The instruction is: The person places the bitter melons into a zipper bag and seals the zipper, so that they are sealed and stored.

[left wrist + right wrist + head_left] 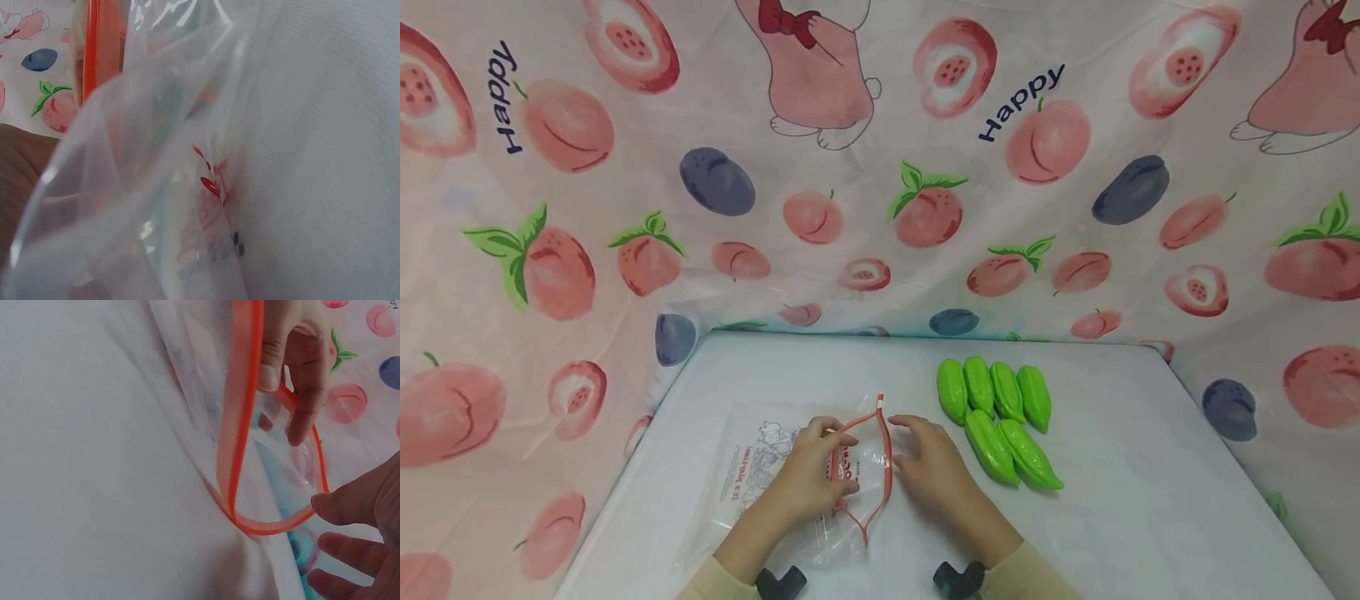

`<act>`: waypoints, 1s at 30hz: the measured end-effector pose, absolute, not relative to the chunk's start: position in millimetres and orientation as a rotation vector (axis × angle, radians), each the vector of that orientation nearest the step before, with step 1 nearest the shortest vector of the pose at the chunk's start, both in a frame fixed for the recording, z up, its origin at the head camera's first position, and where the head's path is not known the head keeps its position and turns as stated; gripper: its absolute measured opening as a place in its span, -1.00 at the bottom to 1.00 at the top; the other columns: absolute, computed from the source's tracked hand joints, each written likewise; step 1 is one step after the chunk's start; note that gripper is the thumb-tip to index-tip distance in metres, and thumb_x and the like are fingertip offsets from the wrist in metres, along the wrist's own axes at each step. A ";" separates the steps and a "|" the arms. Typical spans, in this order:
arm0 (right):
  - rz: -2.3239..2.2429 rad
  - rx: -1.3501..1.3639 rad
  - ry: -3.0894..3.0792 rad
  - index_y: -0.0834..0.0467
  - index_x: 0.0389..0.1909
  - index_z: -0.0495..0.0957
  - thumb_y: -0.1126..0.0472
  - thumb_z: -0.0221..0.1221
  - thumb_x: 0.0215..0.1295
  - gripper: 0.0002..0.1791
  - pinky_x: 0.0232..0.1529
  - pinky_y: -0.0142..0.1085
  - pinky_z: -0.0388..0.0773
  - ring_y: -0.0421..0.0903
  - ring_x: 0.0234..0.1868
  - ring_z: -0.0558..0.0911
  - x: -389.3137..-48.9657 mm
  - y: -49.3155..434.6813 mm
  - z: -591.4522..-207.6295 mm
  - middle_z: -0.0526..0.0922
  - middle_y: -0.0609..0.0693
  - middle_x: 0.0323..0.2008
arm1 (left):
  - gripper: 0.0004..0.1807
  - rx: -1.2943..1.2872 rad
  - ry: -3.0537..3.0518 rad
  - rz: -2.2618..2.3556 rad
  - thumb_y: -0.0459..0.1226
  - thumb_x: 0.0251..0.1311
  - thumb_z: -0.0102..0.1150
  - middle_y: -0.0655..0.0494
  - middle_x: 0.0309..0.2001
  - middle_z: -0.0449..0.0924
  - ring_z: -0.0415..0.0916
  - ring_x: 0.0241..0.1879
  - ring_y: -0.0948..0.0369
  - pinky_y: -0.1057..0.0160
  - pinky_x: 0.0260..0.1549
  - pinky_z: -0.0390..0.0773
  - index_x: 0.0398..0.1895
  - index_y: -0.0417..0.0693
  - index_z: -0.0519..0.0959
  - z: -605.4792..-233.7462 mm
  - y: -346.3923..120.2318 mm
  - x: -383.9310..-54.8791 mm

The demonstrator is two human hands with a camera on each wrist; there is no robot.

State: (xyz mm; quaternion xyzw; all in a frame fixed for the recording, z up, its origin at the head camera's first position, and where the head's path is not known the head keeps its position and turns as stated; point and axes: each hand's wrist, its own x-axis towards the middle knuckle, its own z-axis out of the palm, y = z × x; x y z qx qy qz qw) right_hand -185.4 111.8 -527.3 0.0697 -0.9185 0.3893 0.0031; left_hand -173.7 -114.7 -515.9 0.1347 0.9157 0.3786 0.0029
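A clear zip bag (767, 467) with an orange zip edge and printed drawings lies on the white table, its mouth spread apart. The left hand (812, 471) is at the near side of the mouth, thumb and fingers apart over the orange edge. Beside the opposite edge is the right hand (936, 467), its fingers spread. In the right wrist view the right thumb (344, 500) touches the orange rim (272, 526), while its other fingers stand off it. The left wrist view shows mostly clear plastic (137, 187), which hides much of the left hand.
Several bright green, ridged pod-shaped pieces (992, 446) lie in two rows to the right of the bag. A fruit-print cloth (880, 200) hangs behind and beside the white table (1150, 500).
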 end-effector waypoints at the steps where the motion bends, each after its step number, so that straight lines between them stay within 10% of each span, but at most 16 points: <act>1: 1.246 0.207 -2.879 -0.15 0.40 0.57 0.30 0.42 0.32 -0.35 0.47 0.18 0.50 0.10 0.49 0.54 -185.1 113.0 -525.7 0.64 -0.05 0.39 | -0.38 0.421 2.870 1.187 -0.30 -0.04 0.71 0.18 0.33 0.42 0.42 0.32 0.04 -0.10 0.28 0.57 0.17 0.03 0.72 -516.3 -114.7 -173.9; 30: 1.656 0.112 -2.693 -0.19 0.38 0.57 0.39 0.39 0.37 -0.35 0.18 -0.07 0.75 -0.05 0.18 0.76 -172.9 146.1 -486.0 0.74 -0.08 0.24 | -0.36 0.410 2.833 1.208 -0.31 -0.03 0.70 0.22 0.35 0.40 0.39 0.33 0.06 -0.09 0.30 0.58 0.21 0.06 0.71 -518.4 -115.2 -174.5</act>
